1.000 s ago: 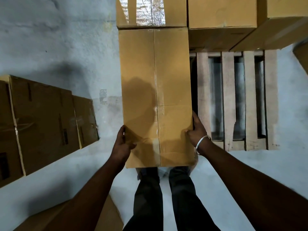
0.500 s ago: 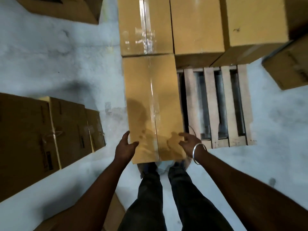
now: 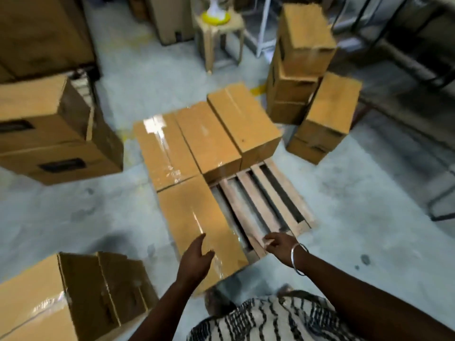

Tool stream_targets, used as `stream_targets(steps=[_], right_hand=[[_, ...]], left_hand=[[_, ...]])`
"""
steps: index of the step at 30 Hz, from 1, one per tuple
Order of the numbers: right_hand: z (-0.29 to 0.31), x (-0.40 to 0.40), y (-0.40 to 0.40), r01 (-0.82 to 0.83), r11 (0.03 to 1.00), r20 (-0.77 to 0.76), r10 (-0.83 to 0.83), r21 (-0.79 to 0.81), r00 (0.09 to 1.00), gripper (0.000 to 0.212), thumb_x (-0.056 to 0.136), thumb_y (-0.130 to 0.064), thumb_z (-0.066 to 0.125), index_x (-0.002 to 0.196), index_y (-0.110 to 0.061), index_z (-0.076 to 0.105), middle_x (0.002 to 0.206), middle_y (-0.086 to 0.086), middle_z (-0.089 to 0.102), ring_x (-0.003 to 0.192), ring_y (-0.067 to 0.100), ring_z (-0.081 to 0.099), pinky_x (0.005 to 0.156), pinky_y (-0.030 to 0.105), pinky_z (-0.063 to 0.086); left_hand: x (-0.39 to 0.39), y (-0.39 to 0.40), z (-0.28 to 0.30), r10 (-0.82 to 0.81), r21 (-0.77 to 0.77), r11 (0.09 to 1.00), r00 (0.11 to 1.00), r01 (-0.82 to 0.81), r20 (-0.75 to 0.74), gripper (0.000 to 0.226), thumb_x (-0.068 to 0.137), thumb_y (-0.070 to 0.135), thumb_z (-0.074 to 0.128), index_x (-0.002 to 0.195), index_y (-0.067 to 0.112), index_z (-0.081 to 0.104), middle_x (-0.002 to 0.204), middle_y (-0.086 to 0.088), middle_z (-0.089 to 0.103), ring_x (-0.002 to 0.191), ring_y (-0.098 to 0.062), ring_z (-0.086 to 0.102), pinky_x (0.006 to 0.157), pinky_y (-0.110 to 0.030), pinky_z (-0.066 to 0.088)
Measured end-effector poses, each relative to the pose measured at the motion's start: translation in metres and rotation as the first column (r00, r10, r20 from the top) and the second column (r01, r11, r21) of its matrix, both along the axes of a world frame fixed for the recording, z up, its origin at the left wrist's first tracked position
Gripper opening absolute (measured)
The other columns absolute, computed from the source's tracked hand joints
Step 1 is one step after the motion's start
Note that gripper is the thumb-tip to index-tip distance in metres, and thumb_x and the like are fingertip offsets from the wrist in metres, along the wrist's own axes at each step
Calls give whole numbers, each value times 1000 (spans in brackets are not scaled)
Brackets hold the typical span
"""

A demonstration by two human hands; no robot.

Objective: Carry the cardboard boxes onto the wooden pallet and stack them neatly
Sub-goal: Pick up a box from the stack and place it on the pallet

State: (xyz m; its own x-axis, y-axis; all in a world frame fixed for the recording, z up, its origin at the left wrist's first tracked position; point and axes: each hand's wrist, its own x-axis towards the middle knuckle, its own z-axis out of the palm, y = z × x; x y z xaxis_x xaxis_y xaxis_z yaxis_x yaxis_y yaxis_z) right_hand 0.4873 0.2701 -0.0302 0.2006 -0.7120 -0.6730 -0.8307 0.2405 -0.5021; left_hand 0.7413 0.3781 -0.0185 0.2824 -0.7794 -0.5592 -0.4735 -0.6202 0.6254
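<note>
Cardboard box on wooden pallet, just beyond both open hands

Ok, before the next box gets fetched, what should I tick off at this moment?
1. Nearest box resting on the wooden pallet: ok.
2. It butts against the taped box behind it: ok.
3. Left hand empty: ok.
4. Right hand empty: ok.
5. Bare slats free for more boxes: ok.
6. Near end fully supported by the pallet: cannot tell.
</note>
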Motion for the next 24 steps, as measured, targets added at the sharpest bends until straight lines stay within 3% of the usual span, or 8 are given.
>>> stream_targets(steps=[7,9,12,15,18,20,22,24], right_hand=[[15,-100,-21,194,980,11,-194,-38,981,35,85,-23,74,119,-18,68,110,6,69,99,19,64,91,21,47],[18,-136,-24,271,962,32,-270,-37,962,32,85,-20,73,117,-17,68,97,6,67,91,18,62,83,19,46],[20,-193,-28,337,941,68,-335,-31,940,27,87,-22,72,114,-22,69,96,4,66,87,17,61,72,16,43],[22,-266,-38,378,925,94,-374,-29,923,26,86,-23,71,112,-24,69,104,5,69,93,18,64,79,19,44],[33,-335,-54,413,909,132,-403,-56,905,17,86,-23,71,95,-36,65,94,2,70,87,19,64,82,23,49],[39,-368,-65,438,897,151,-425,-63,892,17,86,-23,71,93,-36,63,89,1,70,80,19,64,76,23,49],[44,-404,-76,483,873,177,-466,-71,867,16,86,-24,72,96,-34,64,88,1,69,81,20,66,76,24,50],[42,-435,-87,535,842,204,-513,-68,833,16,85,-25,73,96,-33,65,89,2,70,87,22,69,84,28,53]], left_hand=[[-62,-40,25,-188,6,982,976,189,107,62,96,31,57,152,27,29,151,-9,43,129,-29,49,103,-34,42],[-93,-55,29,-218,4,976,969,219,118,63,97,30,57,152,25,28,154,-7,39,129,-27,49,101,-33,41],[-145,-76,32,-259,-6,965,952,263,161,62,97,29,57,152,20,30,151,-7,43,120,-25,56,93,-31,43],[-214,-94,37,-269,5,963,952,271,148,62,97,29,57,152,20,30,140,-14,55,117,-30,59,85,-33,48],[-282,-118,41,-336,5,941,931,339,142,63,97,35,56,152,23,28,134,-20,58,110,-36,62,85,-40,50],[-320,-136,49,-361,2,931,922,364,142,63,97,33,57,152,21,29,142,-14,52,100,-26,65,78,-30,48],[-360,-156,58,-380,-6,923,914,385,144,62,97,31,57,152,22,29,135,-12,57,82,-16,64,68,-27,46],[-393,-177,63,-399,-7,914,902,406,164,62,96,34,57,151,24,29,134,-14,58,93,-23,65,75,-30,49]])
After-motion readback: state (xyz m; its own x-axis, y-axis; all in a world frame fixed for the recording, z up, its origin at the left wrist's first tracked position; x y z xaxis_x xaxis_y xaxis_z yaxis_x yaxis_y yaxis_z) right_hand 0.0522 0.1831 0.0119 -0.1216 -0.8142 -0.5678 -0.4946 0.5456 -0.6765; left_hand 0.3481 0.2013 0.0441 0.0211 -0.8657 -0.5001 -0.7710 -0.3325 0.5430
